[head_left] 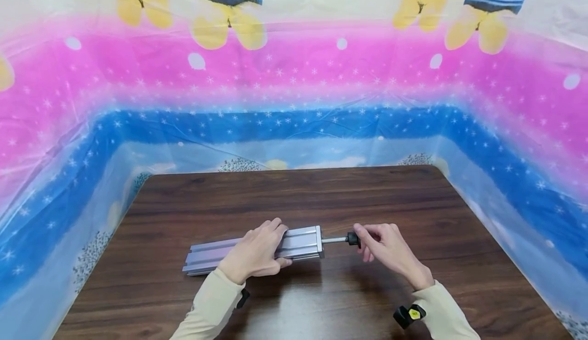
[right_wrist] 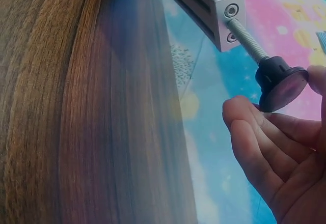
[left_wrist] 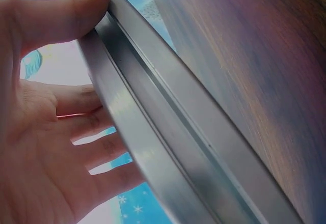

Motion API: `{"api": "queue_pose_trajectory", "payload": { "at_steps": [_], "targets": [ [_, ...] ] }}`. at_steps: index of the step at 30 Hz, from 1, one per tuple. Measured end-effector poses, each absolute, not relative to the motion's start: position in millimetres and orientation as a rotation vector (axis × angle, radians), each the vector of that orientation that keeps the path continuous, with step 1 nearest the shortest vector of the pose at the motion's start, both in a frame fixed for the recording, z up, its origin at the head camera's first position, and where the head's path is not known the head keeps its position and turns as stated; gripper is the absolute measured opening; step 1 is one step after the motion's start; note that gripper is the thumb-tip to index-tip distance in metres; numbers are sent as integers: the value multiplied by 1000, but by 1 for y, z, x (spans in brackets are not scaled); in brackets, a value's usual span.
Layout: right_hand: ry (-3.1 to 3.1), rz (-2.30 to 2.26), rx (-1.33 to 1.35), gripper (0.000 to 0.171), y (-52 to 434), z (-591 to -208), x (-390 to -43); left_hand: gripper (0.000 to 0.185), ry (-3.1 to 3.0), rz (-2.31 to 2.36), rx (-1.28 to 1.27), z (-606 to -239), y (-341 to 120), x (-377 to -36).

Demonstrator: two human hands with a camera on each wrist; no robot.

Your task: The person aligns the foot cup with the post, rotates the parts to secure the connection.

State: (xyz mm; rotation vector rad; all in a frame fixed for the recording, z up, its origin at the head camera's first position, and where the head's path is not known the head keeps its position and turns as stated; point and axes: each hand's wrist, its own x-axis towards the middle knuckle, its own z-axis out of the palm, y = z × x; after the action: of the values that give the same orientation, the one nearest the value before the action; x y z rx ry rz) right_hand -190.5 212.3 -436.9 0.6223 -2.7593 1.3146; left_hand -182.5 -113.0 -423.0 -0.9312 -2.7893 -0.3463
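Observation:
A silver grooved aluminium profile (head_left: 300,241) lies lengthwise across the middle of the view, just over the table. My left hand (head_left: 254,250) grips it round the sides, back of the hand up; in the left wrist view the thumb (left_wrist: 76,12) presses one edge and the fingers reach behind. From the end plate (right_wrist: 222,30), which carries hex-socket screws, a threaded rod (right_wrist: 248,40) sticks out towards the right. At its tip is a black round levelling foot (right_wrist: 282,86). My right hand (head_left: 388,248) pinches this foot at its rim between thumb and fingers.
Dark wood-grain table (head_left: 294,192) with rounded far corners lies beneath the hands. Behind and beside it hangs a printed cloth (head_left: 294,74) in pink, blue and white, close to the table's edges. A black wrist strap (head_left: 404,317) sits at the right cuff.

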Motion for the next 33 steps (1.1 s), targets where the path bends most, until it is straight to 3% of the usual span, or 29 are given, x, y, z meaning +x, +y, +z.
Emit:
{"api": "queue_pose_trajectory", "payload": {
  "at_steps": [5,8,11,21,33],
  "targets": [
    [-2685,1293,757,20,217,-437,-190,54,-2806,-362,-925,-421,-114,-183],
    [-2587,1280,892,47,220,-436,-189,55,-2807,-373,-927,-420,-115,-184],
    [-2496,1264,988,59,219,-435,-189,54,-2801,-374,-929,-418,-117,-184],
    [-2452,1231,1008,51,220,-431,-195,56,-2817,-385,-927,-413,-118,-185],
    [-2630,1200,825,24,217,-432,-194,54,-2835,-388,-919,-417,-118,-184]
  ]
}}
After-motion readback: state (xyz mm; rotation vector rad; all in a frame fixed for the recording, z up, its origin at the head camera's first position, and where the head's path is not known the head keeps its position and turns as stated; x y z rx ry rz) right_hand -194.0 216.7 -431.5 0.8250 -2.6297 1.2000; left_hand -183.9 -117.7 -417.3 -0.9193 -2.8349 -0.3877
